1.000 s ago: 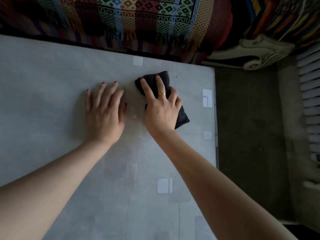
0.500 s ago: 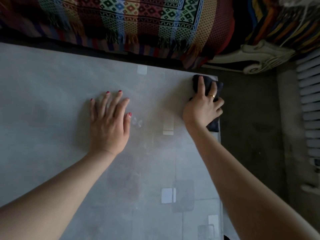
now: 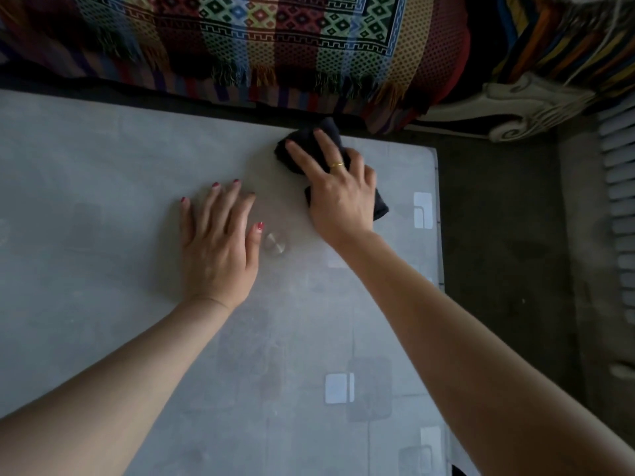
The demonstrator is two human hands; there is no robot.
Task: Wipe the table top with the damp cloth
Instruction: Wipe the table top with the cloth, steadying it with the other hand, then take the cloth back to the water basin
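Note:
A dark cloth [image 3: 302, 146] lies bunched on the grey table top [image 3: 103, 187], close to the far edge and right of the middle. My right hand [image 3: 338, 194] presses flat on the cloth with straight fingers and covers most of it. My left hand [image 3: 218, 242] rests palm down on the bare table, fingers spread, a hand's width left of the cloth.
The table's right edge [image 3: 439, 221] drops to a dark floor [image 3: 508, 269]. A patterned fringed blanket [image 3: 275, 39] hangs just behind the far edge. A carved white furniture piece [image 3: 529, 104] and a white radiator [image 3: 618, 207] stand on the right.
My right hand has slid the cloth leftward from the table's far right corner, back toward the middle. My left hand has stayed planted on the table.

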